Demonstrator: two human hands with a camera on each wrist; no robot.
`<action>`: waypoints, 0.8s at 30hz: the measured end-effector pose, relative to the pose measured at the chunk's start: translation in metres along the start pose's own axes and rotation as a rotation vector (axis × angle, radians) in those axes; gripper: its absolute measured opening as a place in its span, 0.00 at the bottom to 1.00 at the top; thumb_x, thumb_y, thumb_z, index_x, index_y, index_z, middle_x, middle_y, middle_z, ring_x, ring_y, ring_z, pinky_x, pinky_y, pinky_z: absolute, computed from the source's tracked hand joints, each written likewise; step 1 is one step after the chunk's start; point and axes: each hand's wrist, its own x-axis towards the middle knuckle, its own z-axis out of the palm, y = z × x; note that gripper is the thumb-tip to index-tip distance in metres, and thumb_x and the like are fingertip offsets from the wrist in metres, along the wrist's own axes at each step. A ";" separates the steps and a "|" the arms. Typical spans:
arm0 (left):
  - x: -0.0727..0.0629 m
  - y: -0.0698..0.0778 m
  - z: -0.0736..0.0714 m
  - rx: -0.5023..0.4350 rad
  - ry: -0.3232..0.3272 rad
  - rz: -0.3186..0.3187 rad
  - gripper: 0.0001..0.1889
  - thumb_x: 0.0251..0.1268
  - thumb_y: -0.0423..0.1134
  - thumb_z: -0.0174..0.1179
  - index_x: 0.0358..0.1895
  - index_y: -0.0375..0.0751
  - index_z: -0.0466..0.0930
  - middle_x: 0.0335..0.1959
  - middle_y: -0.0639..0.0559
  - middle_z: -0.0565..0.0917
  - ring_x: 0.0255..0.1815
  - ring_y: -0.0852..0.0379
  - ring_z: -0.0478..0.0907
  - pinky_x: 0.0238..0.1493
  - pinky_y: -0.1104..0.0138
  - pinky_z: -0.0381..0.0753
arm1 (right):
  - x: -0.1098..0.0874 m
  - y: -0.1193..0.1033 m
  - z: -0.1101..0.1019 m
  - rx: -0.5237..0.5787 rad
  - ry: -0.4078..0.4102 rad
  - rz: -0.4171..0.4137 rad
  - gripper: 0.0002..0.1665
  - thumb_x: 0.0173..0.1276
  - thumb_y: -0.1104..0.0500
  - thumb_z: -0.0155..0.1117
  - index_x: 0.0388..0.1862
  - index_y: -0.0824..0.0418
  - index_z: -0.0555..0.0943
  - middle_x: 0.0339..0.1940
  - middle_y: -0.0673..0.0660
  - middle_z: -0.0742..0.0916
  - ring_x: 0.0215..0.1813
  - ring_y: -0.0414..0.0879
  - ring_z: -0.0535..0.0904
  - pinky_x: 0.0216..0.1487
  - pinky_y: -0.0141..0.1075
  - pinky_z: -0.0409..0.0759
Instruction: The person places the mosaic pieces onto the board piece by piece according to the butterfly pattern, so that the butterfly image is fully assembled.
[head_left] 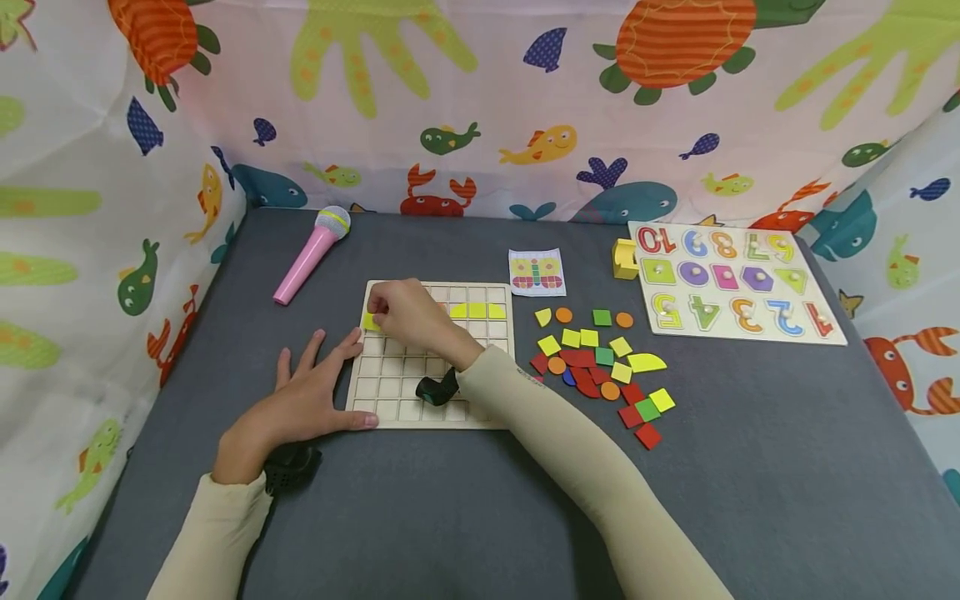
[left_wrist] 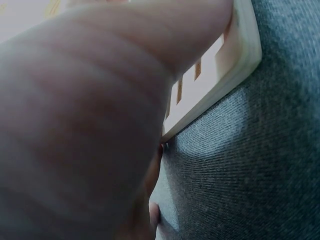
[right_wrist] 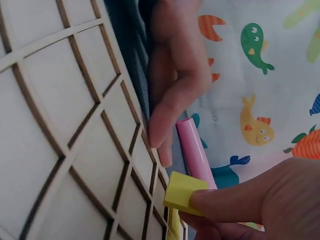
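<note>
A yellow square tile (right_wrist: pixel 181 191) is pinched between thumb and finger of my right hand (head_left: pixel 408 312), over the upper left of a wooden grid board (head_left: pixel 390 408). Just below those fingertips, yellow (head_left: pixel 371 322) shows at the board's left edge. Three yellow pieces (head_left: pixel 477 311) sit in cells toward the right of the same row. My left hand (head_left: pixel 311 400) lies along the board's left side with its fingers spread, its thumb on the lower left corner. In the right wrist view, the left fingers (right_wrist: pixel 172 107) reach the board's edge.
Loose red, yellow, green and orange pieces (head_left: pixel 581 358) lie right of the board. A butterfly pattern card (head_left: pixel 537 272) is above them. Farther right are a yellow block (head_left: pixel 625 259) and a number puzzle (head_left: pixel 735 283). A pink toy microphone (head_left: pixel 311 257) lies at the back left.
</note>
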 end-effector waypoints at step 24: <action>-0.002 0.007 -0.002 -0.007 0.010 0.002 0.65 0.54 0.69 0.78 0.88 0.42 0.51 0.87 0.35 0.50 0.86 0.27 0.31 0.71 0.24 0.21 | 0.002 0.000 0.009 -0.285 -0.023 -0.132 0.12 0.73 0.73 0.62 0.35 0.62 0.88 0.33 0.56 0.85 0.41 0.50 0.77 0.56 0.41 0.70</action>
